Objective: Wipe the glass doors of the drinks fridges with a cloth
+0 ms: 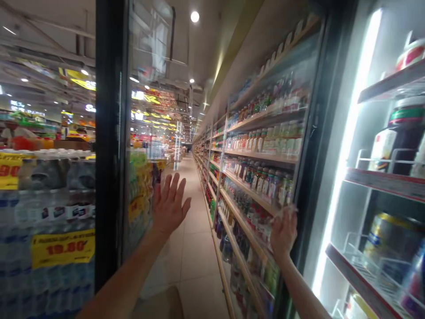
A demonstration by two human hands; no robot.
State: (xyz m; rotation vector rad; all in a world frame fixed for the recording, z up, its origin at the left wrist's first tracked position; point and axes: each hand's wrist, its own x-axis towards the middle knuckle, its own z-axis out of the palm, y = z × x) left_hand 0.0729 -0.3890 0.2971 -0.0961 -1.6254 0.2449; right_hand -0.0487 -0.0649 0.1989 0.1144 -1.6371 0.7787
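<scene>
A glass cooler door [111, 155] with a black frame stands open in front of me. My left hand [171, 206] is raised before its glass, palm forward and fingers spread, with nothing in it; I cannot tell whether it touches the pane. Low on the right side of the glass, near the dark frame [310, 146], is my right hand [283, 232]. Its fingers look curled together, and a pale, blurred patch shows at their tips. What that patch is cannot be made out.
To the right is a lit cooler with wire-fronted shelves [385, 181], bottles and a gold can [392, 239]. Shelves of bottles [262, 141] appear in the glass beside a tiled aisle [195, 212]. Stacked bottle packs [49, 212] with a yellow price sign [63, 248] stand left.
</scene>
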